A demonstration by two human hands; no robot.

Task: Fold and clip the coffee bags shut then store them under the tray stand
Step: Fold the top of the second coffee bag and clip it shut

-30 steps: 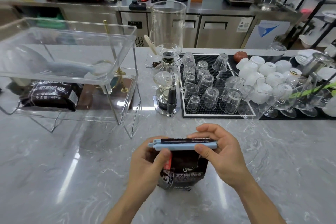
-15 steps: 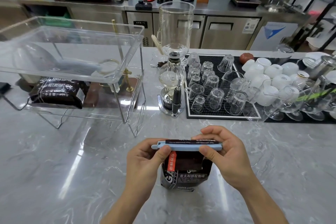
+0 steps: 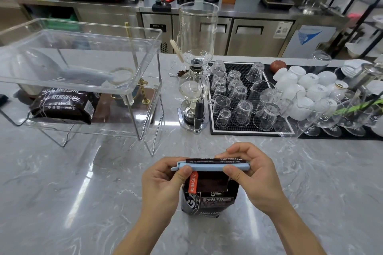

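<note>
Head view, bag: a dark coffee bag (image 3: 209, 196) stands on the marble counter (image 3: 62, 203) in front of the person, top folded over.
Clip: a pale blue clip (image 3: 211, 166) lies along the fold.
Left hand (image 3: 160, 182): pinches the clip's left end.
Right hand (image 3: 251, 174): pinches the right end.
Stored: another bag (image 3: 64, 105) lies under the clear tray stand (image 3: 87, 80).
Handling: probably soft, crinkly and slippery; best held by the stiff clipped fold.

Bare worktop (image 3: 62, 192) lies open to the left, up to the clear tray stand (image 3: 87, 80). Beneath its tray, one coffee bag (image 3: 64, 105) fills the left part; the right part is free. The siphon brewer (image 3: 194, 93) and upturned glasses (image 3: 238, 97) crowd the right.
</note>
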